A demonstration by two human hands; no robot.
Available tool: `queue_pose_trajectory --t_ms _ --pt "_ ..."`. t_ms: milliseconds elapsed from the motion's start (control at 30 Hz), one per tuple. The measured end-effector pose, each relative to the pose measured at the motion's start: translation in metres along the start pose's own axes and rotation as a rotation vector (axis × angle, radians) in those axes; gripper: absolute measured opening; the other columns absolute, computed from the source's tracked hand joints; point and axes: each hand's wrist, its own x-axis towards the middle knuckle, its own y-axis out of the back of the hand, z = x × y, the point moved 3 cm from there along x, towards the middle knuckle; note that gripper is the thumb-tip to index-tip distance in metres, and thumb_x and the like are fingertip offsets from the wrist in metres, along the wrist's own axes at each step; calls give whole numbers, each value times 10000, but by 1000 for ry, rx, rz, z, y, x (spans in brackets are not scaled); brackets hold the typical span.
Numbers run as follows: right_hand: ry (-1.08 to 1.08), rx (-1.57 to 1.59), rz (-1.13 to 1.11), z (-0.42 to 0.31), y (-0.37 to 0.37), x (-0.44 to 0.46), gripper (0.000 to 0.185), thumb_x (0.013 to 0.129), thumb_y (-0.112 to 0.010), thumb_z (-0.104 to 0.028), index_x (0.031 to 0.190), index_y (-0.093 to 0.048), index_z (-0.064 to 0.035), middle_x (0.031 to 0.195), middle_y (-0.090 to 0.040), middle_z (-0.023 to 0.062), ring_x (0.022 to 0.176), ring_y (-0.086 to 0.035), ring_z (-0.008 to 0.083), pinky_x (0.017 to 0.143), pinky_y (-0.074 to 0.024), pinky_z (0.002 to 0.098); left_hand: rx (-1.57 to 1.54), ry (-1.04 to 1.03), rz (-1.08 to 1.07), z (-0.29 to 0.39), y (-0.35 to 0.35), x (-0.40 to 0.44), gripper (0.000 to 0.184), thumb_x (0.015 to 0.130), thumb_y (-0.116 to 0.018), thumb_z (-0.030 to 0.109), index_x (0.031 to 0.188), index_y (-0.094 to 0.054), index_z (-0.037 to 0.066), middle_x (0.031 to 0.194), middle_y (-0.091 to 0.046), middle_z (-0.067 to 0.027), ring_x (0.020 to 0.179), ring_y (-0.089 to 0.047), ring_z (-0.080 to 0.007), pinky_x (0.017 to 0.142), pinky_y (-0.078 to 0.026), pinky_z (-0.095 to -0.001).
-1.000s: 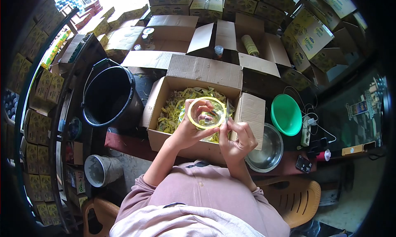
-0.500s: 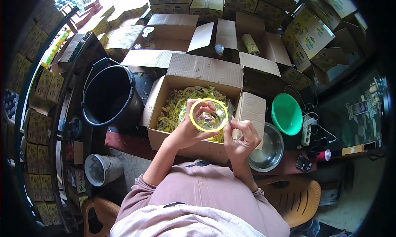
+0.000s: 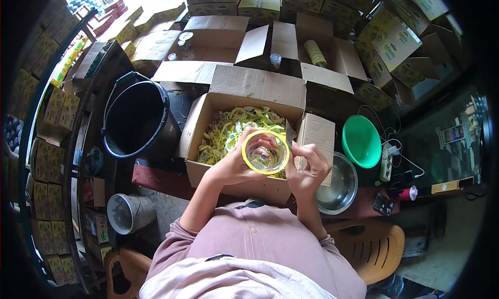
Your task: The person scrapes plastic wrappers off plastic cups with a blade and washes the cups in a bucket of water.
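My left hand (image 3: 232, 164) wraps around a clear plastic cup (image 3: 266, 158) with a bright yellow rim, its open mouth turned up toward me. My right hand (image 3: 310, 171) is closed in a pinch at the cup's right side. From its fingertips a thin grey blade-like piece (image 3: 289, 132) points up beside the yellow rim; its exact kind is unclear. Both hands are over the near side of an open cardboard box (image 3: 236, 187). Yellow and green strips (image 3: 223, 135) fill the box behind the cup.
A black bucket (image 3: 136, 119) stands left of the box, with a grey pail (image 3: 122, 214) lower down. To the right are a green bowl (image 3: 361, 142), a metal bowl (image 3: 338, 190) and a phone (image 3: 383, 204). More open cartons (image 3: 215, 34) stand behind.
The cup has shifted slightly right and down, and its mouth faces me more squarely. My right hand moved slightly right, and the grey piece now shows above its fingertips by the rim.
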Motion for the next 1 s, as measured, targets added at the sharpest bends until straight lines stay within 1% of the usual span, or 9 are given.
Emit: queue_pose_trajectory --t_ms 67,167,267,300,367,467,633,733,1000 --pt "-4 20 2 2 -1 0 227 596 -667 80 790 -639 -35 624 -569 73 557 -579 154 516 -446 243 -21 56 -24 -14 3 -4 729 573 -771 38 1184 -373 48 1095 -432 -67 1038 -478 -163 869 -414 -302" --pt "17 26 0 4 -2 0 219 598 -668 79 785 -638 -31 625 -572 75 557 -581 152 514 -443 242 -66 80 -81 -8 5 -2 747 576 -774 66 1203 -369 39 1125 -442 -72 1055 -467 -162 876 -408 -315" --pt "-47 60 51 6 -2 -2 192 612 -669 74 772 -634 -25 628 -578 74 555 -583 147 516 -446 241 -168 12 -27 -11 3 2 741 601 -760 96 1222 -362 19 1144 -439 -75 1065 -458 -160 884 -402 -323" --pt "-38 67 48 7 -2 -2 205 617 -655 91 792 -628 -13 639 -573 67 556 -564 127 523 -441 226 -212 6 -7 -9 3 2 720 638 -749 133 1231 -361 5 1142 -448 -78 1069 -454 -159 896 -395 -332" --pt "-21 81 42 8 -1 -3 233 628 -629 126 831 -616 12 663 -563 53 557 -526 87 535 -429 197 -248 10 12 -7 2 2 675 674 -706 106 1245 -356 20 1145 -454 -89 1070 -465 -170 908 -394 -335" --pt "-52 30 98 6 0 -5 162 633 -675 51 773 -628 -14 621 -581 68 544 -583 142 515 -454 242 -298 17 31 -7 -1 2 637 727 -647 80 1272 -320 32 1158 -447 -105 1087 -462 -185 925 -385 -340" --pt "-31 -34 103 0 -2 -10 177 636 -676 40 796 -631 -21 624 -584 71 545 -587 151 511 -462 251 -365 10 39 -8 0 2 595 802 -547 72 1308 -236 42 1201 -401 -127 1123 -433 -207 948 -365 -345" --pt "-11 -52 78 -1 -3 -12 182 636 -674 39 800 -633 -25 629 -586 78 549 -592 165 514 -469 261 -403 -6 42 -8 0 2 604 793 -566 68 1301 -240 41 1187 -403 -127 1108 -441 -202 938 -370 -339" --pt "41 -113 80 0 -5 -13 194 631 -663 49 804 -639 -36 653 -595 86 574 -604 188 525 -475 275 -166 -2 73 -7 -4 4 621 748 -623 45 1260 -272 50 1147 -424 -100 1061 -458 -182 898 -389 -331"
